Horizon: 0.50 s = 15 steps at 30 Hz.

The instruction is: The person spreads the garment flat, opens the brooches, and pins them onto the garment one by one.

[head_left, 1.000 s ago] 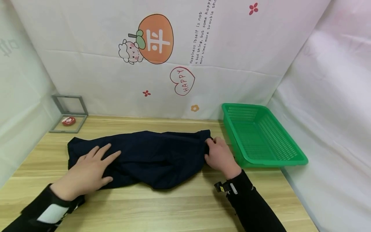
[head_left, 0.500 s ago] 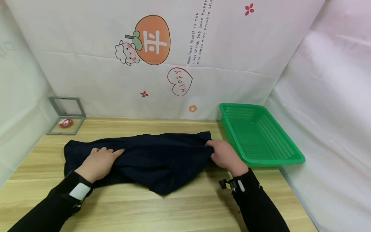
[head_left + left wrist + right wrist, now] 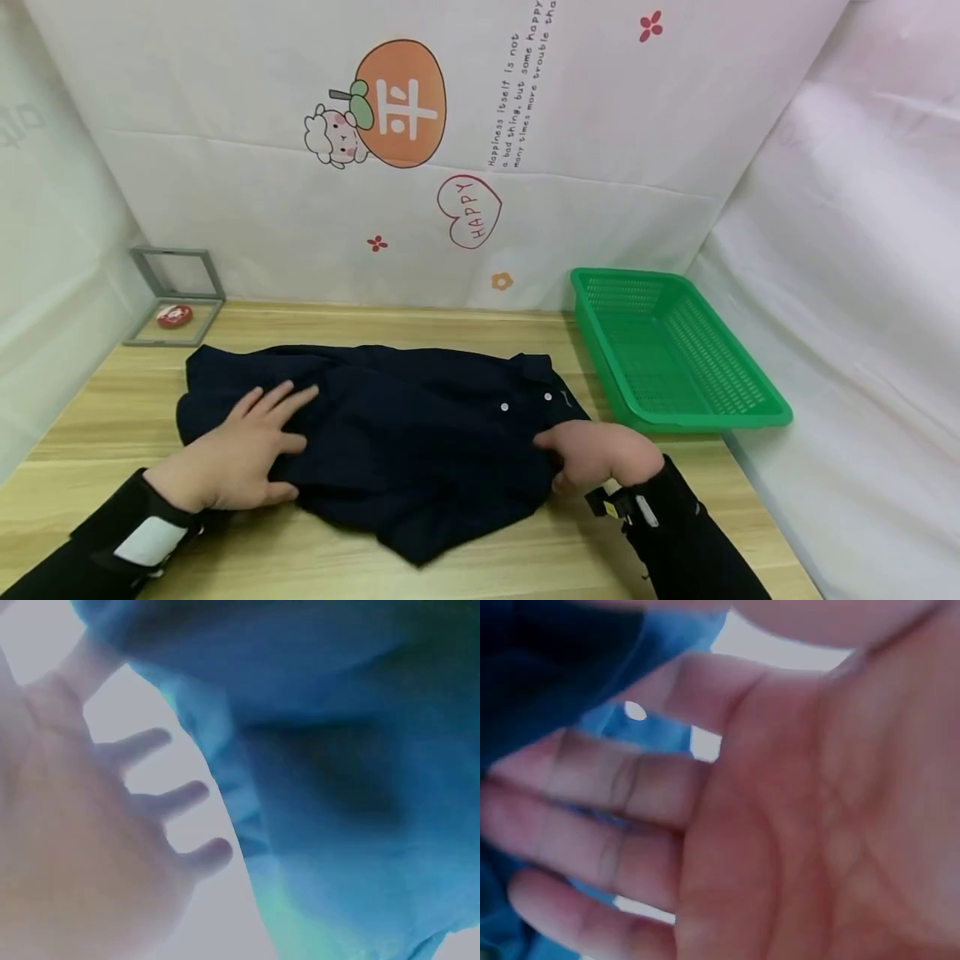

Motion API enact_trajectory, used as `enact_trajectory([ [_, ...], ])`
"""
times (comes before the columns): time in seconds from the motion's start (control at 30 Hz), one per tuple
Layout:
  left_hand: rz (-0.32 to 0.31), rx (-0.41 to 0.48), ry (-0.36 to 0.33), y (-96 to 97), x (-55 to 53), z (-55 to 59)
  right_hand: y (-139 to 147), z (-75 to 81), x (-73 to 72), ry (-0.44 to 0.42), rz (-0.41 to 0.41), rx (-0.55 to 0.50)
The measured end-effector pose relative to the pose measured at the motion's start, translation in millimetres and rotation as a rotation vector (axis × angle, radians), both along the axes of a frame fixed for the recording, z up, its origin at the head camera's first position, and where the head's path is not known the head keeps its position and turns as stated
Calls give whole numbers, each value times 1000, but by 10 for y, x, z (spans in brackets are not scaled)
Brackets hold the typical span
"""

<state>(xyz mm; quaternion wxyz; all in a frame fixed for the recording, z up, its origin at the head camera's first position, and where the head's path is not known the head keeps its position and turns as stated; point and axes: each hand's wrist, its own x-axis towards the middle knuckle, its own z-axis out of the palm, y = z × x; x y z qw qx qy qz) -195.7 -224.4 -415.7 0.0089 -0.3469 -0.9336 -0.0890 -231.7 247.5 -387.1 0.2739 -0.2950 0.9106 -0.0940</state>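
A dark navy shirt [image 3: 420, 442] lies folded on the wooden table, with two white buttons showing near its right end. At that end my right hand [image 3: 592, 454] pinches the cloth between thumb and fingers. In the right wrist view, dark cloth of the shirt [image 3: 547, 667] passes between the thumb side and the fingers, and a pale button shows behind. My left hand [image 3: 240, 458] is spread over the shirt's left part, fingers apart. The left wrist view shows the fingers stretched out beside the shirt [image 3: 337, 847], which looks bright blue there; whether they press is unclear.
To the right rests a green perforated basket [image 3: 675, 358], close to the right hand. A grey hinged frame [image 3: 174, 340] stands at the back left, with a small red object [image 3: 175, 316] on it. A printed white cloth [image 3: 285, 217] backs the table [image 3: 360, 575].
The right hand has moved toward me with the cloth, spreading the shirt wider and exposing the buttons. The left hand's fingers bunched at the cloth half a second ago and are spread again now.
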Motion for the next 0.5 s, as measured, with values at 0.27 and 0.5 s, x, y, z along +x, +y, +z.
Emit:
enact_trajectory([
  [0.27,4,32,15,149,-50,-100,-30,-9,-430,352,-223,-166],
  [0.5,171,-69,-74,325,-109,-144,-66,-247,-808,261,-377,-171],
])
